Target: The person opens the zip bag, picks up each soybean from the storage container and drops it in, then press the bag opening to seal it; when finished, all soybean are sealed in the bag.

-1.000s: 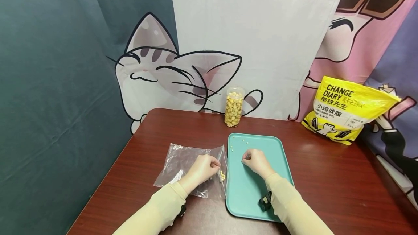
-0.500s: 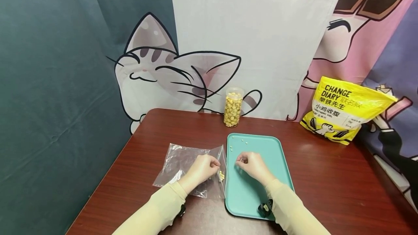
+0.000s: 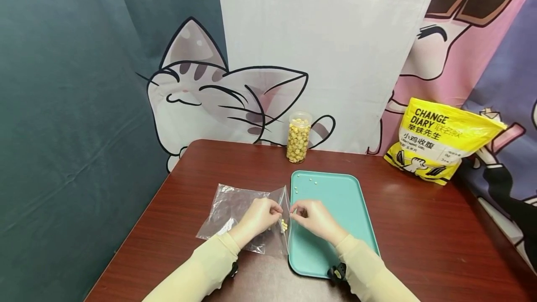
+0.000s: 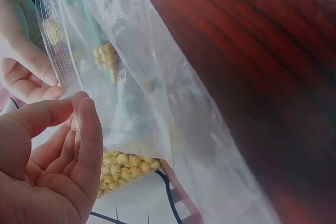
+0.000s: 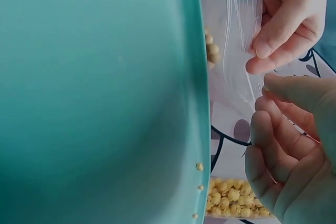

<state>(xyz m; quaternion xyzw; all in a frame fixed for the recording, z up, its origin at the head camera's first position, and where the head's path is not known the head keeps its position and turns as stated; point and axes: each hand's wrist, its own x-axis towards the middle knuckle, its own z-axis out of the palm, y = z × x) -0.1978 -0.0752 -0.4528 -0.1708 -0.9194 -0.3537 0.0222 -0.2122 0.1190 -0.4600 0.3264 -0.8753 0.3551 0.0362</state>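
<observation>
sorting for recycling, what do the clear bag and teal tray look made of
The clear bag looks like thin, glossy plastic film: transparent, creased, with glints. The teal tray is probably satin plastic, given its even colour and soft sheen; coated metal is possible.

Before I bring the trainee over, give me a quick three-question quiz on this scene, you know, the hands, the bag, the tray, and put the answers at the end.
1. Multiple choice: what does the left hand pinch? A) the yellow pouch; B) the clear zip bag; C) the opposite sleeve.
2. True or false: the jar stands beyond the teal tray, not on it.
3. Short answer: in the head view, near which corner of the teal tray do the loose yellow balls lie?

Key: 1. B. 2. True. 3. The far left corner.
</observation>
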